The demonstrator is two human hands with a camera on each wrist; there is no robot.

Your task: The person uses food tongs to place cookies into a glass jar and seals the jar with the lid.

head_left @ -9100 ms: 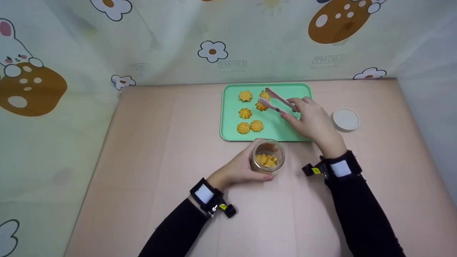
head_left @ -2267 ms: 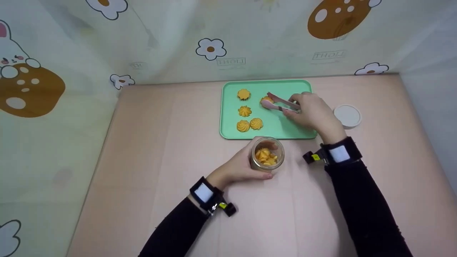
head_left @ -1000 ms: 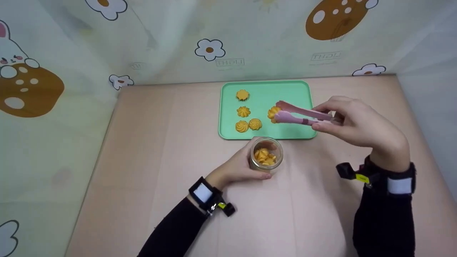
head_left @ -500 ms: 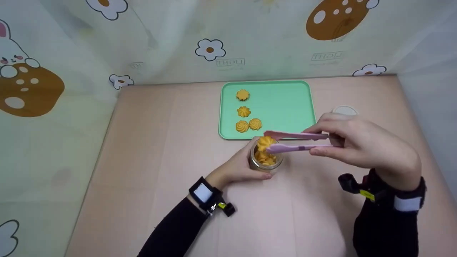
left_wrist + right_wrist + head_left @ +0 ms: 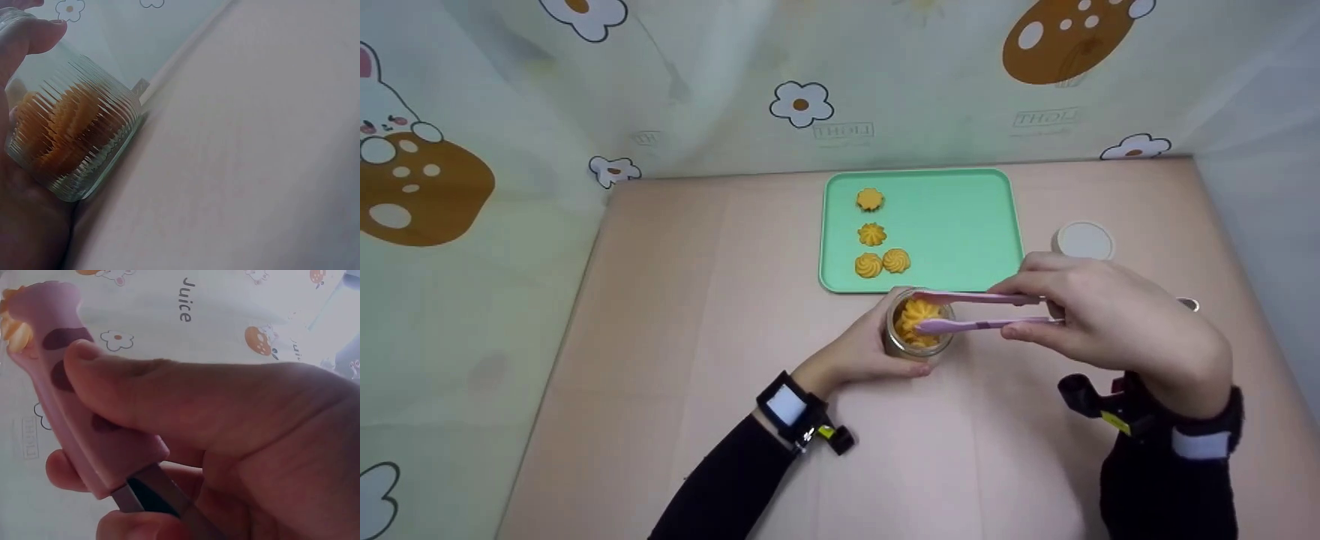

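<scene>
Snag risk: the pinched cookie (image 5: 919, 313) could catch the jar's (image 5: 911, 352) rim or crumble, from an off-centre entry or over-hard squeeze.
Left hand (image 5: 871, 351): curled round the jar.
Right hand (image 5: 1099, 311): gripping one pair of tongs (image 5: 979, 325), tips at the jar's mouth.
Tray (image 5: 960, 225): one, beyond the jar; four tray cookies (image 5: 871, 234).
Lid (image 5: 1084, 240): one, beyond the jar, rightward.
Jar contents: overlapping, uncountable.

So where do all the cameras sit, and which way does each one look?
Head: on the person's head, looking forward and down at the green tray, glass jar and pink tongs; both black sleeves, left fingers and right fingers show.
Left wrist: on that wrist, looking at the cookies inside the glass jar; left fingers show around it.
Right wrist: on that wrist, looking at the pink tongs in the right fingers, printed backdrop behind.
Shared: head and left wrist both see the glass jar.
</scene>
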